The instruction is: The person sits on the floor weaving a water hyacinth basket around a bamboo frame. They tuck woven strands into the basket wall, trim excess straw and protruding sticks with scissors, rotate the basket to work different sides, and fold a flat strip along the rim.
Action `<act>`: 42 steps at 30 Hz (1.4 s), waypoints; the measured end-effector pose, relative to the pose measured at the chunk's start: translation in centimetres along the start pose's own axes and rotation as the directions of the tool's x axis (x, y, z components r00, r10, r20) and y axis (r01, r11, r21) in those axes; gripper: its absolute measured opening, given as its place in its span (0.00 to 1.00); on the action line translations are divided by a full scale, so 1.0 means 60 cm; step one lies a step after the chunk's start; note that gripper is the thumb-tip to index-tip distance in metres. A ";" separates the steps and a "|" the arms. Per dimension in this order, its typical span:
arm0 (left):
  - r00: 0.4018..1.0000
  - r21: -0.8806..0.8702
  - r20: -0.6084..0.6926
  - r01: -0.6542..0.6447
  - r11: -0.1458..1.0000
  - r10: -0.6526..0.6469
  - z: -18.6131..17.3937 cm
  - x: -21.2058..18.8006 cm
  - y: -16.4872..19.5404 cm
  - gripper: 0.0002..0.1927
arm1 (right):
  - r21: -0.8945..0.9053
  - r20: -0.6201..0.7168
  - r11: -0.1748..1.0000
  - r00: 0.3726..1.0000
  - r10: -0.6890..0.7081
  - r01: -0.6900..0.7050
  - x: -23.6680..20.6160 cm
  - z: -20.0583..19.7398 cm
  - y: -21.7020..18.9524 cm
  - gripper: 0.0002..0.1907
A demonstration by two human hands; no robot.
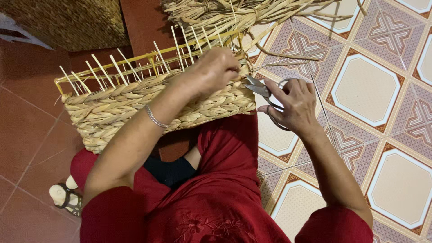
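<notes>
Right hand (292, 105) gripping scissors (265, 96), woven basket (135, 105)

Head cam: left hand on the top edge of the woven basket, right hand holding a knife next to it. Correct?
Not quite. The right hand holds scissors, not a knife; the head view shows the metal blades and finger loops. The rest stands: the left hand is on the top edge of the woven basket, and the scissors are right beside it.
</notes>
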State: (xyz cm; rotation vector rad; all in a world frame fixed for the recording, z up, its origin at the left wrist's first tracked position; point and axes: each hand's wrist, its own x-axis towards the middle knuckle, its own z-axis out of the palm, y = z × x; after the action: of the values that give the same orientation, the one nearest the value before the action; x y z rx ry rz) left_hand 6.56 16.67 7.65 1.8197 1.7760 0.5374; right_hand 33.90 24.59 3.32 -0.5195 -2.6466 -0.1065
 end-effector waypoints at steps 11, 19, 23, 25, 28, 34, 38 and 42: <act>0.966 0.128 -0.104 -0.222 0.967 0.236 -0.017 0.010 -0.007 0.10 | -0.018 -0.033 0.980 0.980 -0.198 0.198 0.072 -0.009 -0.032 0.40; 0.968 0.032 -0.117 -0.219 0.975 0.222 -0.016 0.012 -0.008 0.04 | 0.019 0.002 0.982 0.982 -0.187 0.187 0.077 -0.010 -0.043 0.40; 0.995 -0.073 -0.067 -0.083 0.994 0.078 -0.022 0.007 -0.001 0.04 | 0.031 0.043 0.983 0.983 -0.180 0.179 0.067 0.013 -0.039 0.43; 0.994 -0.224 -0.104 -0.058 0.973 0.035 -0.031 0.003 0.000 0.05 | 0.041 0.011 0.978 0.979 -0.203 0.202 0.058 0.027 -0.035 0.41; 0.963 -0.362 -0.267 -0.145 0.921 0.047 -0.057 -0.008 -0.006 0.05 | 0.048 0.021 0.983 0.983 -0.180 0.179 0.049 0.042 -0.022 0.41; 0.883 -0.531 -0.428 -0.072 0.844 -0.194 -0.163 -0.098 -0.075 0.05 | 0.163 0.156 0.971 0.977 0.147 -0.172 0.022 0.010 0.025 0.37; 0.874 -0.719 -0.406 -0.126 0.683 -0.266 -0.189 -0.158 -0.121 0.09 | 0.400 0.169 0.863 0.950 0.261 -0.308 0.010 0.000 0.033 0.34; 0.812 -0.596 -0.524 -0.137 0.791 -0.255 -0.190 -0.207 -0.156 0.08 | 0.489 0.159 0.794 0.932 0.326 -0.361 0.007 0.004 0.018 0.32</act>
State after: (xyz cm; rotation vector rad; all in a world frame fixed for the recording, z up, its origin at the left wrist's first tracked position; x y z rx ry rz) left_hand -8.52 5.36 11.71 1.1785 1.7030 1.5867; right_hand 33.85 25.75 3.28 -0.8091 -2.4425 0.7216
